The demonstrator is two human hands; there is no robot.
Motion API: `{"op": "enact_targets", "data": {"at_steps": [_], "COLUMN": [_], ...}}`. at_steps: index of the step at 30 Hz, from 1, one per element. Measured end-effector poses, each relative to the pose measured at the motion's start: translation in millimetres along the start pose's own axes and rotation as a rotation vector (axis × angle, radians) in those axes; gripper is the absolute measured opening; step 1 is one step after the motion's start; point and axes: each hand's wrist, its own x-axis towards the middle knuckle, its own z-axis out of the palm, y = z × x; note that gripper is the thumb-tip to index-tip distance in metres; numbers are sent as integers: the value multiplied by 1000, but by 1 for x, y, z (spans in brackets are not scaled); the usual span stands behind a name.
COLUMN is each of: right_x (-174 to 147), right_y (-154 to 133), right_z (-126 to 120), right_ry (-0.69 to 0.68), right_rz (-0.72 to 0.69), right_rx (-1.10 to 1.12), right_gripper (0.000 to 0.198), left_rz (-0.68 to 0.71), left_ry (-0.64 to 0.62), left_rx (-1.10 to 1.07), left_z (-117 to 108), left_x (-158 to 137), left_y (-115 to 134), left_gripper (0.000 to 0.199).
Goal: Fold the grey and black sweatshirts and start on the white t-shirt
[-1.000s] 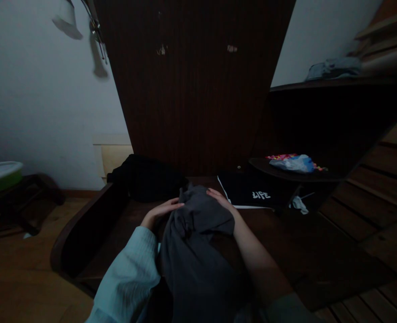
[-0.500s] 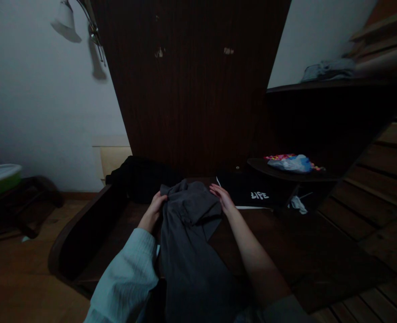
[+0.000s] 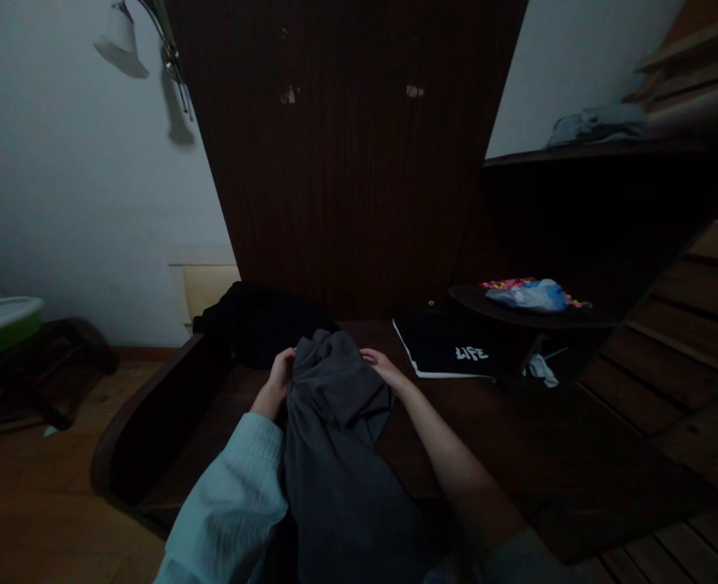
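Observation:
A dark grey piece of clothing (image 3: pixel 340 422) hangs bunched between my hands, its lower part trailing toward me over the front of the dark wooden bench (image 3: pixel 432 438). I cannot make out what kind of garment it is. My left hand (image 3: pixel 279 377) grips its left edge near the top, fingers closed on the cloth. On the opposite side my right hand (image 3: pixel 386 369) is closed on the upper right edge, fingertips partly hidden by the folds. Behind the cloth lies a black heap of fabric (image 3: pixel 261 320) on the bench.
Folded black cloth with white lettering (image 3: pixel 440 345) lies at the bench's back right. A plastic bag (image 3: pixel 532 296) rests on a low side shelf (image 3: pixel 486 307), with crumpled white material (image 3: pixel 541 369) below. The curved armrest (image 3: pixel 133 405) bounds the left. A wall lamp (image 3: pixel 121 40) hangs upper left.
My right hand has moved left and closed on the cloth, where its fingers were stretched out before. The top of the grey garment is now gathered narrower between my hands.

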Motion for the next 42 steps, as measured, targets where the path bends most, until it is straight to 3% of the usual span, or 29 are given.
{"op": "enact_targets", "data": {"at_steps": [5,10,15,20,26,34,37,42], "right_x": [-1,-2,0,0,-17,-18,-17,-14], "right_y": [-1,-2,0,-1,-14,-13,-14,-22], "right_z": [2,4,4,5,15,20,16,-1], "right_ry": [26,26,4,25,-189,-301,-252,-1], "right_rz": [-37,-31,-24,-26,24,96,129,47], "right_rx": [-9,11,11,6,-5,-10,-10,136], "right_gripper": [32,33,34,46,52,45,42,38], "left_rz": [41,-26,-42,-9,-57,-72,-68,-81], "left_ry": [-54,-193,-163,-118,-112,-44,27,42], "left_rx": [70,279,404,361,227,209,182,46], "left_z": [8,12,14,15,7,18,23,18], "left_x": [-7,-10,-15,-19,-24,-27,-29,-33], "left_y": [1,-4,-5,-5,-5,-3,2,20], "left_gripper": [22,33,32,31,46,38,35,31]}}
